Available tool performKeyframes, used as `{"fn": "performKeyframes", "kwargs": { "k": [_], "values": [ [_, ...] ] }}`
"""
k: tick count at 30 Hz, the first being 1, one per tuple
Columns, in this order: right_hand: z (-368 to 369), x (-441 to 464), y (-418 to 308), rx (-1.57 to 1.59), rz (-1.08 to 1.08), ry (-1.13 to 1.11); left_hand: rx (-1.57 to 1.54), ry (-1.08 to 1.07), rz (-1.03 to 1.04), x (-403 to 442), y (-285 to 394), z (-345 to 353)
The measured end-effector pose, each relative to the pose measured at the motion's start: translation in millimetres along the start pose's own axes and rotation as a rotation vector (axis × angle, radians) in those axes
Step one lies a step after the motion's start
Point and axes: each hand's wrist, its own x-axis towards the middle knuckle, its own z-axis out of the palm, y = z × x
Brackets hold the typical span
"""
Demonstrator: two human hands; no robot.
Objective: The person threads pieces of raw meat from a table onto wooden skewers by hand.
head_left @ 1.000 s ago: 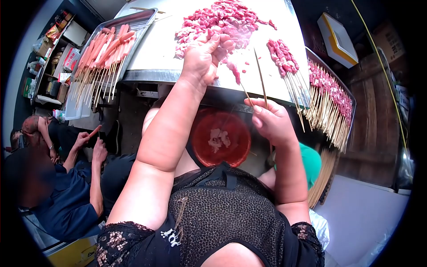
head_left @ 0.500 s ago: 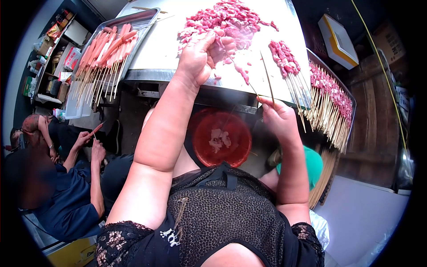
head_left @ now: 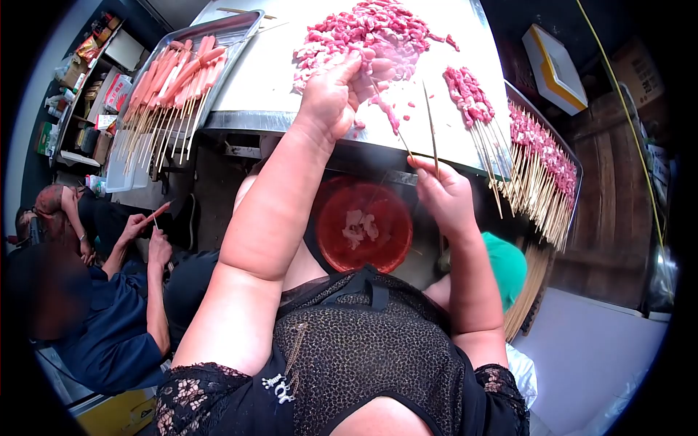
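I can read no text, brand or number with certainty through the head camera. Printed or sewn markings resolve as follows. Dark garment (head_left: 367, 338) of the wearer: white mark (head_left: 279, 389) on the left chest, crown-like at the top, with shapes below it that may be letters; I cannot resolve them. Red-and-white packet (head_left: 116, 93) on the shelf at left: pale print on red, too small to read. Cardboard box (head_left: 634, 69) at upper right: faint dark print, not legible. Yellow box (head_left: 120, 416) at lower left: small dark mark, unclear.
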Motion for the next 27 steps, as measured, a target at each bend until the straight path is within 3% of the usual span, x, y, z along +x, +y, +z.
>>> {"fn": "performKeyframes", "kwargs": {
  "k": [13,18,20,21,24,27],
  "values": [
    [7.3,5.2,-19.4,0.232,0.116,-0.008,0.066,-0.094,-0.081,0.6,-16.3,3.4],
    [7.2,9.9,-11.8,0.214,0.121,0.01,-0.143,-0.066,-0.155,-0.5,-17.5,7.5],
    [11.1,12.0,0.8,0.031,-0.013,0.056,-0.143,-0.034,-0.116,2.4,-34.2,2.3],
    [12.8,11.4,1.2,0.03,-0.011,0.056,-0.146,0.08,-0.128,-2.3,-31.3,14.3],
    [20.7,7.7,-0.1,-0.043,-0.069,0.039,-0.233,0.023,-0.111,-3.4,-36.9,14.7],
    [26.5,4.0,-5.5,-0.039,-0.07,0.029,-0.116,0.21,-0.168,-10.9,-28.2,29.3]
  ]
}}
